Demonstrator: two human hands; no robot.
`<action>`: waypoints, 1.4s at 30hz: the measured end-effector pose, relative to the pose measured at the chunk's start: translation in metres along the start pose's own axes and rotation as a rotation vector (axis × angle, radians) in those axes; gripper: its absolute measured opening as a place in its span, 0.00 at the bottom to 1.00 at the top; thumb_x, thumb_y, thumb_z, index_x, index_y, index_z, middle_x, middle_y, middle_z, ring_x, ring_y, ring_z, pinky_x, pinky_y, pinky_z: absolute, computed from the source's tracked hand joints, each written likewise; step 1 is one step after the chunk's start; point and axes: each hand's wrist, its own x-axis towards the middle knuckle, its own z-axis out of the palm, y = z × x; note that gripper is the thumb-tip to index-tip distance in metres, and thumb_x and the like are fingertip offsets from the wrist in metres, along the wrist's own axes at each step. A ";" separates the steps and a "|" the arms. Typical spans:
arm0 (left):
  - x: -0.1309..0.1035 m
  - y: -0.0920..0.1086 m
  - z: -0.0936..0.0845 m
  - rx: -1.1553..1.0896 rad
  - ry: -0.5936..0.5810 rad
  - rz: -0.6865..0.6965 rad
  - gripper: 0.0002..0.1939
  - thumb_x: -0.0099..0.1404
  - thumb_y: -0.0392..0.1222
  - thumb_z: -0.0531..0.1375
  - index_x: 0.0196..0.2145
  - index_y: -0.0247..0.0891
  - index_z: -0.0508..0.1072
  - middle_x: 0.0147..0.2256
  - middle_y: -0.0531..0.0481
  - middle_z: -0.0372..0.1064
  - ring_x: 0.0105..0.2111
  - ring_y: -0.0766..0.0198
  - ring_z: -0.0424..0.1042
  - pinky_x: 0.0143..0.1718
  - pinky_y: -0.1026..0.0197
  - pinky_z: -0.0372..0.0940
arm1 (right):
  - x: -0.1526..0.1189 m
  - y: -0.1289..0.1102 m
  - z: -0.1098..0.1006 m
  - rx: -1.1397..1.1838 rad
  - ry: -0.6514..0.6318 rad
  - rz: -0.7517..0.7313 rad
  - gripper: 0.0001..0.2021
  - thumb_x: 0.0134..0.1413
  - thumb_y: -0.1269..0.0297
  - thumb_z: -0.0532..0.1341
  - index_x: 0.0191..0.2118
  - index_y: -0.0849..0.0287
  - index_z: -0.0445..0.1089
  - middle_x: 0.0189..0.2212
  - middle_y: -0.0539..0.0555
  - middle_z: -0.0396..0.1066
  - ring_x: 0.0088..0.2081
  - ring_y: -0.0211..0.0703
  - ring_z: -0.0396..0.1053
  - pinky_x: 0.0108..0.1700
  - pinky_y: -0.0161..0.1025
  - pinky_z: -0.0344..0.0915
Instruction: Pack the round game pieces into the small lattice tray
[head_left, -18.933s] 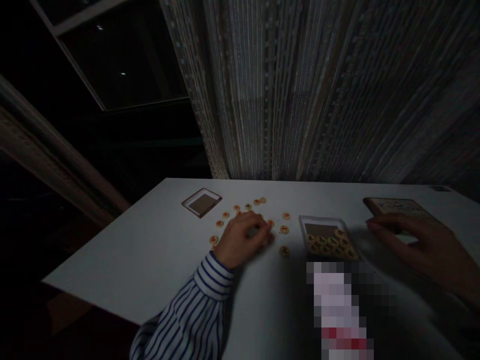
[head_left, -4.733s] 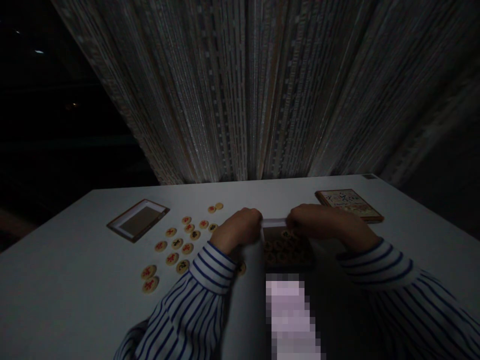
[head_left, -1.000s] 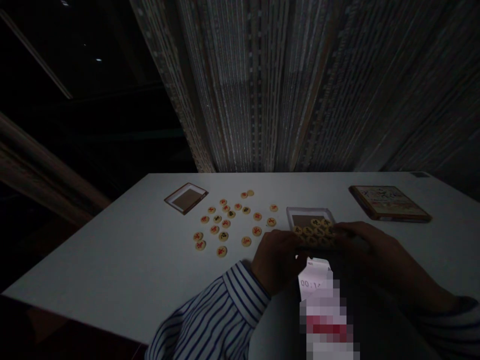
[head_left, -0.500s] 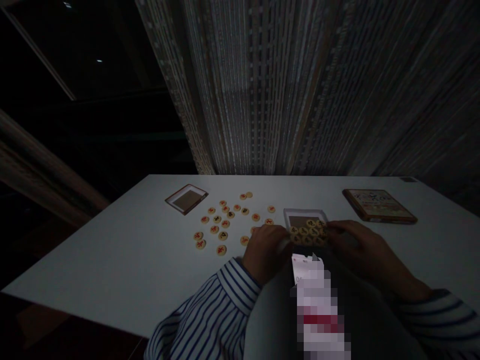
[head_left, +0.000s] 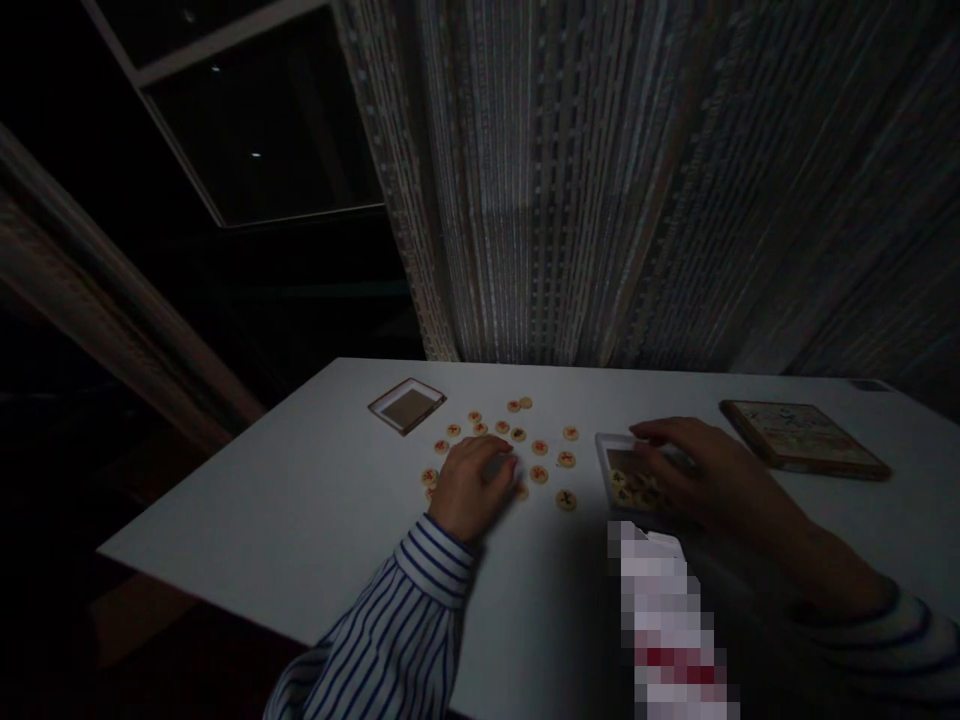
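Several round wooden pieces with red or black characters lie loose on the white table, among them a black-marked piece (head_left: 566,499). My left hand (head_left: 472,485) is over the near-left pieces, fingers bent and thumb apart from them; whether a piece is under the fingers is hidden. Over the right side of a shallow white box (head_left: 603,452) hovers my right hand (head_left: 694,470), with its fingers spread and nothing seen between them. Several pieces (head_left: 621,490) lie in the near part of that box, partly covered by the right hand.
An open box lid or tray (head_left: 407,405) lies at the back left of the white table (head_left: 247,520). At the right is a flat brown-edged box (head_left: 810,437) with a printed top. Behind the table hangs a string curtain (head_left: 540,200). A pixelated patch covers the near middle.
My left hand has moved left, away from the white box to the loose pieces. My right hand has shifted over the box from its right edge. The view has turned slightly left.
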 end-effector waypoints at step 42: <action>-0.011 -0.053 -0.018 0.115 -0.328 -0.064 0.12 0.54 0.37 0.62 0.38 0.41 0.73 0.38 0.48 0.73 0.44 0.58 0.68 0.56 0.43 0.48 | 0.043 -0.048 0.059 0.004 -0.216 -0.210 0.12 0.56 0.65 0.51 0.40 0.59 0.69 0.36 0.56 0.74 0.38 0.46 0.69 0.38 0.45 0.63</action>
